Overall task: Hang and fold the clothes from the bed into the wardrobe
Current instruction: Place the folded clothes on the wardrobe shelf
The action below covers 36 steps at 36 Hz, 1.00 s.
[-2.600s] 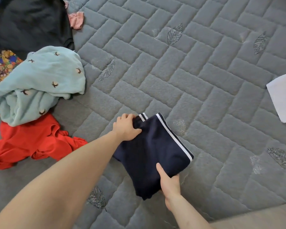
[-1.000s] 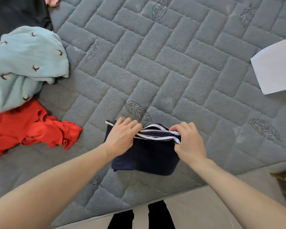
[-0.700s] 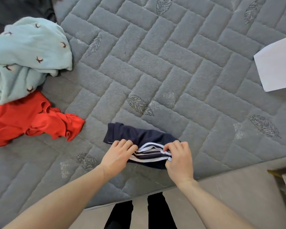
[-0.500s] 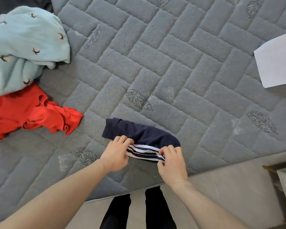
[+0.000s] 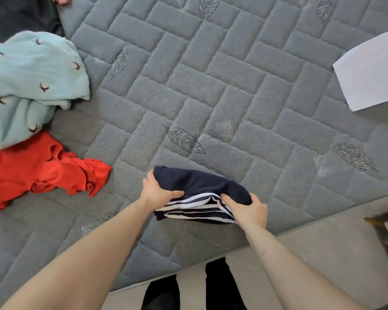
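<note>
Your bed point(image 5: 211, 90): grey quilted cover. On it: folded navy garment point(image 5: 199, 186) near front edge, red garment point(image 5: 31, 173) and pale blue garment point(image 5: 29, 81) left, dark fabric point(image 5: 20, 16) far-left corner, white sheet point(image 5: 370, 72) right.

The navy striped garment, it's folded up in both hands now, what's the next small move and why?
Probably lift the navy garment off the bed: the left hand and right hand grip its two ends and it looks compactly folded.

navy garment point(image 5: 202, 186) folded smaller into a bundle, left hand point(image 5: 159, 191) and right hand point(image 5: 249, 211) now clasping its ends
</note>
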Motion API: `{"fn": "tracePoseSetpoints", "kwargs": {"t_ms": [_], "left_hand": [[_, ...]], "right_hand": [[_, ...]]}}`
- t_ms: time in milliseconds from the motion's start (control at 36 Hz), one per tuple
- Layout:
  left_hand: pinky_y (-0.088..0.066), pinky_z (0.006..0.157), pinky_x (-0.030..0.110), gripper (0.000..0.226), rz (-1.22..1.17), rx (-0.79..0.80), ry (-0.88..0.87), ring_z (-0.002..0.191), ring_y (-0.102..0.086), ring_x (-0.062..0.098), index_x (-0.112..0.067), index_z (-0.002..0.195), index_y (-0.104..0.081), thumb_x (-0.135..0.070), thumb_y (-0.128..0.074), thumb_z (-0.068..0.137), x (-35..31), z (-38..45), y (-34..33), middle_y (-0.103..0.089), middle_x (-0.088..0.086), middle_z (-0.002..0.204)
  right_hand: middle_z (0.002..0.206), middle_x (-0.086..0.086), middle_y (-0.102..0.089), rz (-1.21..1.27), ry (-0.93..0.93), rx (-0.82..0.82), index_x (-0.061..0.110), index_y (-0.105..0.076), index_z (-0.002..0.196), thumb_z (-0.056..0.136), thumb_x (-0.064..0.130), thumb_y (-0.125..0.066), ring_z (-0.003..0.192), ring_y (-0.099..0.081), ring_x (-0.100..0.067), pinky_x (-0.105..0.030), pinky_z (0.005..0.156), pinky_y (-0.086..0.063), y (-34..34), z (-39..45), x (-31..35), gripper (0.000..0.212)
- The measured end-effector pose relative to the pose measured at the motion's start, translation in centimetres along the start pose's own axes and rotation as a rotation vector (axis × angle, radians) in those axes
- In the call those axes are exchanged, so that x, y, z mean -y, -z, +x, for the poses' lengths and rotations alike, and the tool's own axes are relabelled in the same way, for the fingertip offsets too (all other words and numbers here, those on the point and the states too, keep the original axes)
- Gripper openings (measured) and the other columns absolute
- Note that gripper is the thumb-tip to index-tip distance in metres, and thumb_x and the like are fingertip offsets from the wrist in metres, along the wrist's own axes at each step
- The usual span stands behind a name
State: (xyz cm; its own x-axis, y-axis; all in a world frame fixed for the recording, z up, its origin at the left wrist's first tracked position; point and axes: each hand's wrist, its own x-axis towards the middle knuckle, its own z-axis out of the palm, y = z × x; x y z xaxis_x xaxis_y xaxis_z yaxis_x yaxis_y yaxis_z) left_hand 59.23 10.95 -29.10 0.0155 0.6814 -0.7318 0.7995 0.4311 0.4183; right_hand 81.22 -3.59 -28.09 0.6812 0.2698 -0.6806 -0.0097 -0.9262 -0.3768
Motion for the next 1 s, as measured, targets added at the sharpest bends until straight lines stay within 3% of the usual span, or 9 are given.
{"fn": "tracePoseSetpoints", "kwargs": {"t_ms": [83,194,278,389,444,583,694,806,1000], "left_hand": [[-0.047,0.103,0.037,0.088,0.053,0.074,-0.007,0.122,-0.056,0.027,-0.02,0.137,-0.052,-0.038,-0.094,0.062,0.5,0.2,0.4,-0.056,0.009,0.136],[-0.039,0.112,0.04,0.065,0.179,0.074,-0.025,0.133,-0.045,0.026,-0.029,0.133,-0.061,-0.042,-0.086,0.073,1.0,-1.0,0.9,-0.047,0.0,0.138],[-0.054,0.08,0.026,0.034,-0.062,0.21,-0.047,0.105,-0.069,0.02,-0.027,0.107,-0.068,-0.016,-0.084,0.078,0.9,-2.2,1.9,-0.073,0.0,0.111],[-0.055,0.073,0.029,0.036,-0.171,0.296,-0.089,0.093,-0.074,0.02,-0.029,0.1,-0.067,-0.012,-0.082,0.072,-0.8,-5.9,4.5,-0.078,-0.006,0.091],[-0.054,0.069,0.027,0.038,-0.206,0.331,-0.113,0.088,-0.075,0.017,-0.03,0.1,-0.068,-0.015,-0.081,0.068,-2.0,-8.6,6.2,-0.078,-0.007,0.087],[-0.055,0.076,0.028,0.056,-0.26,0.442,-0.206,0.09,-0.075,0.01,-0.03,0.114,-0.063,-0.032,-0.084,0.062,-6.4,-15.9,10.8,-0.078,-0.008,0.099],[-0.057,0.086,0.032,0.045,-0.313,0.507,-0.3,0.102,-0.073,0.015,-0.025,0.124,-0.061,-0.03,-0.082,0.084,-10.2,-21.8,12.7,-0.077,-0.006,0.109],[-0.055,0.097,0.037,0.048,-0.213,0.523,-0.445,0.107,-0.07,0.012,-0.023,0.131,-0.056,-0.035,-0.077,0.089,-14.2,-27.5,12.6,-0.072,-0.005,0.119],[-0.046,0.074,0.017,0.045,-0.047,0.558,-0.722,0.096,-0.06,-0.006,-0.032,0.121,-0.044,-0.041,-0.075,0.088,-22.2,-38.3,8.6,-0.062,-0.02,0.11]], "right_hand": [[0.113,0.004,-0.051,0.056,-0.015,0.095,0.027,-0.053,0.113,0.054,0.055,-0.09,0.11,-0.058,-0.02,-0.034,0.097,-0.048,-0.6,0.3,0.3,0.075],[0.106,0.006,-0.061,0.144,-0.007,0.163,0.024,-0.044,0.11,0.058,0.039,-0.094,0.095,-0.06,-0.016,-0.028,0.082,-0.044,-0.1,-0.8,-0.1,0.074],[0.102,0.01,-0.06,0.156,-0.004,0.153,0.022,-0.045,0.109,0.058,0.035,-0.095,0.093,-0.061,-0.013,-0.027,0.081,-0.044,1.5,-3.0,-0.8,0.072],[0.103,0.008,-0.064,0.256,-0.025,0.121,0.02,-0.049,0.11,0.062,0.032,-0.095,0.096,-0.064,-0.014,-0.031,0.086,-0.05,4.5,-8.1,-1.0,0.068],[0.105,0.008,-0.064,0.337,-0.041,0.104,0.021,-0.048,0.109,0.064,0.029,-0.094,0.092,-0.063,-0.007,-0.025,0.077,-0.049,6.5,-11.3,-0.7,0.065],[0.106,0.005,-0.065,0.468,-0.032,0.007,0.021,-0.049,0.107,0.063,0.028,-0.096,0.088,-0.063,-0.002,-0.017,0.066,-0.045,12.4,-19.6,-0.3,0.064],[0.107,0.008,-0.064,0.562,-0.012,-0.094,0.025,-0.05,0.107,0.061,0.032,-0.097,0.091,-0.065,-0.002,-0.019,0.069,-0.047,17.7,-25.9,-1.0,0.066],[0.109,0.015,-0.064,0.663,0.014,-0.203,0.032,-0.053,0.11,0.059,0.036,-0.096,0.093,-0.065,0.003,-0.017,0.07,-0.049,22.9,-31.7,-2.5,0.067],[0.098,0.019,-0.074,0.816,0.046,-0.415,0.035,-0.063,0.103,0.062,0.031,-0.095,0.08,-0.069,0.009,-0.011,0.065,-0.049,32.2,-39.3,-7.2,0.053]]}}
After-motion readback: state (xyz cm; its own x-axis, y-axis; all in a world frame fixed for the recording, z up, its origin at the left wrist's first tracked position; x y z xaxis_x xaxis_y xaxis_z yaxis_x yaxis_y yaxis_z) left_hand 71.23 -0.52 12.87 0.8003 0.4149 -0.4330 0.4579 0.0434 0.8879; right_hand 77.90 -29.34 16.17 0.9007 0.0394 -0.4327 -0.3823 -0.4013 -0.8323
